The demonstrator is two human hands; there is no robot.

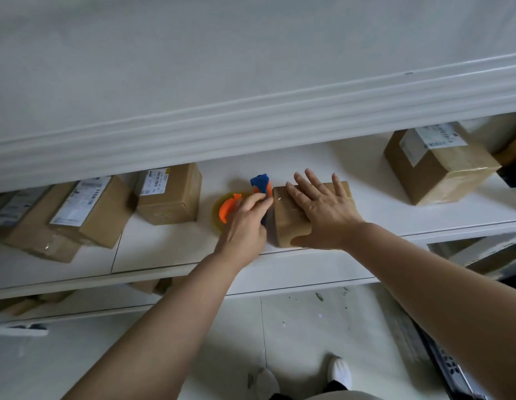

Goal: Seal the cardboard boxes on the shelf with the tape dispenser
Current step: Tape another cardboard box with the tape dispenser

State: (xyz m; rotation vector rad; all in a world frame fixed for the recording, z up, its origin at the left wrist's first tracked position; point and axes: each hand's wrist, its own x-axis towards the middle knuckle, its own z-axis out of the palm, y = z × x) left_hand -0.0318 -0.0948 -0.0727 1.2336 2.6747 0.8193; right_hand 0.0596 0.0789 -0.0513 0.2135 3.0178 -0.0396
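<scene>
While one tape dispenser (261, 183), blue and orange with a yellowish roll, stands against the left side of a small cardboard box (288, 223) near the front edge of the white shelf (164, 249), the left hand (245, 223) grips it, fingers curled round a handle that the hand mostly hides. The right hand (323, 209) lies flat on the box top, fingers straight and spread, palm down, holding nothing. Both bare forearms reach up and forward from the bottom of the frame.

One labelled box (441, 166) sits well apart to the right, its top glossy with tape. To the left stands another labelled box (168, 194), and beyond it a tilted pile of boxes (89, 212), at least three, whose edges overlap and are hard to separate. A further brown shape at the far right edge is cut off. An upper shelf (251, 125) hides the back of the row. Below, more boxes show dimly on a lower level, and two white shoes (340, 370) stand on the pale floor (308, 327).
</scene>
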